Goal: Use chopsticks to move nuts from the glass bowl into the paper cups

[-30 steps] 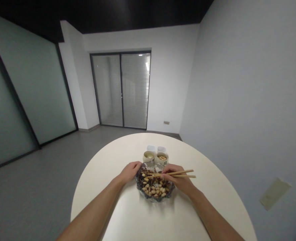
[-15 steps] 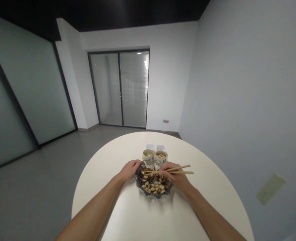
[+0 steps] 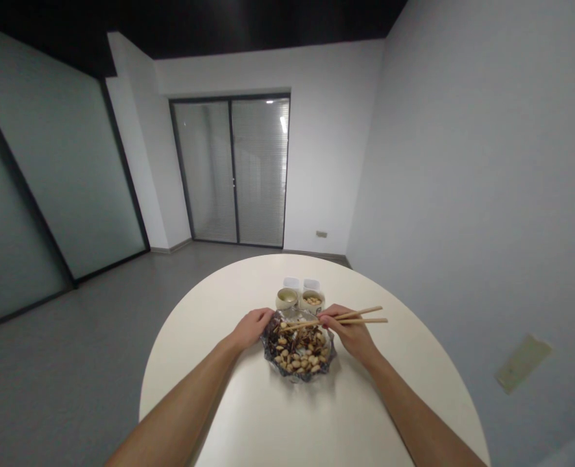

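A scalloped clear glass bowl [image 3: 300,377] holds pale nuts in shells [image 3: 301,360], which look like pistachios, along its near side, with dark seeds [image 3: 278,344] behind and left of them. My left hand [image 3: 252,328] grips the bowl's left rim, its fingertips partly out of sight. Wooden chopsticks [image 3: 360,316] are held in my right hand [image 3: 348,329] above the right rim. Their tips reach down-left among the seeds at the far left of the bowl; a pale nut lies by the tips, but whether they pinch it I cannot tell.
Behind the bowl stand two small round cups: the left cup [image 3: 287,299] shows a pale inside, the right cup [image 3: 313,301] contains pale nuts. Two white square dishes [image 3: 291,283] sit farther back. All rest on a round cream table [image 3: 209,324], with a wall [image 3: 463,194] to the right.
My right hand has shifted right and slightly away from me, drawing the chopsticks with it. Their tips have moved a little farther back in the bowl. My left hand stays on the rim.
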`<action>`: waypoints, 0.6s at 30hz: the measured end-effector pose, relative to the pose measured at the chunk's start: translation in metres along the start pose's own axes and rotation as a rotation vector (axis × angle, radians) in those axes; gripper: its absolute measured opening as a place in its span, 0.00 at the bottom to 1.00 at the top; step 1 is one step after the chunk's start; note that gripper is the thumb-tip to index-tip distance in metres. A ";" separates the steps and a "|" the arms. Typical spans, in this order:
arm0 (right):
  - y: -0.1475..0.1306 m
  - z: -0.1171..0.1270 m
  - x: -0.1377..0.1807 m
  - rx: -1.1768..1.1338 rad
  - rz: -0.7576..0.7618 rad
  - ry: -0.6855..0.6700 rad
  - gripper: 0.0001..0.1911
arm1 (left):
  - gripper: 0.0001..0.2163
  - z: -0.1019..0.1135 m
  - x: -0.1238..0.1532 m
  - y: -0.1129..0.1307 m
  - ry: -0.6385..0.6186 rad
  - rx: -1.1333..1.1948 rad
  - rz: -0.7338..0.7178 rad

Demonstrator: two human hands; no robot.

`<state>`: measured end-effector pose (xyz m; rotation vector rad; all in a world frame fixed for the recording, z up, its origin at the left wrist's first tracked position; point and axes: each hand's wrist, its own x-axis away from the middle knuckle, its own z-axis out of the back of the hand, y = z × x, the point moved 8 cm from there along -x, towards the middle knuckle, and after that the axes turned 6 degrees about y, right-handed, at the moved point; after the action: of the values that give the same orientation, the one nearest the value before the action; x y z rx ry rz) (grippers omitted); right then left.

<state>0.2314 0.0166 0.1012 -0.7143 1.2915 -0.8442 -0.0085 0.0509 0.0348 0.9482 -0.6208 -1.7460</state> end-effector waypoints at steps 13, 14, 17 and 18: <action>0.008 0.036 -0.013 -0.045 -0.046 0.178 0.21 | 0.25 0.002 0.001 0.003 0.006 0.014 0.007; 0.008 0.038 -0.013 -0.039 -0.047 0.182 0.22 | 0.25 0.002 0.001 0.004 0.007 0.019 0.008; 0.010 0.043 -0.014 -0.029 -0.051 0.181 0.22 | 0.25 0.002 0.001 0.005 0.008 0.024 0.014; 0.011 0.044 -0.015 -0.029 -0.050 0.180 0.21 | 0.25 0.003 0.002 0.005 0.007 0.022 0.013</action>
<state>0.2755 0.0343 0.1064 -0.7086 1.4541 -0.9491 -0.0083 0.0476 0.0396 0.9632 -0.6410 -1.7266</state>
